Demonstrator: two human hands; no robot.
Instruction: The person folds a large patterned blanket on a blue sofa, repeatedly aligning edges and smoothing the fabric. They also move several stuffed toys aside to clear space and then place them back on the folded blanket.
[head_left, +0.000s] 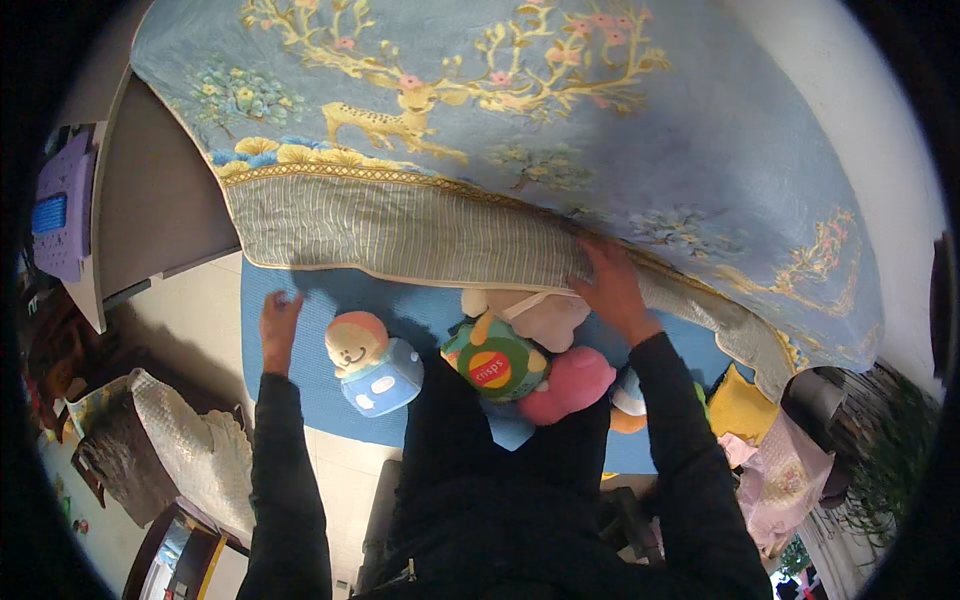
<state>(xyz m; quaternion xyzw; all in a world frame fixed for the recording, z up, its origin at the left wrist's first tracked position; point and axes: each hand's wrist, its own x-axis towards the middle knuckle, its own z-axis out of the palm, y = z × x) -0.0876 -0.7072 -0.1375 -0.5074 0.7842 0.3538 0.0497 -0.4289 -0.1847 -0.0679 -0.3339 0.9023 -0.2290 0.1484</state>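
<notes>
My left hand (280, 322) hovers over the left end of the blue mat (266, 345), fingers curled and apart, with nothing visible in it. My right hand (611, 289) rests on the striped border (390, 229) of a large blue fabric cover (480, 135) printed with a deer; whether it grips the cloth I cannot tell. Below the border lie a plush figure in a blue vehicle (375, 367), a green round plush (495, 367), a beige plush (551, 319) partly under the cloth, and a pink plush (574, 382). A blue, white and orange toy (630, 401) is partly hidden by my right sleeve.
A yellow cloth (741, 405) and a pink quilted cloth (787, 480) lie at the right. At the left stands a cabinet panel (161, 180) near a purple perforated board (64, 210). A cream quilted cover (195, 442) drapes over furniture at lower left. Leafy plants (892, 457) are at far right.
</notes>
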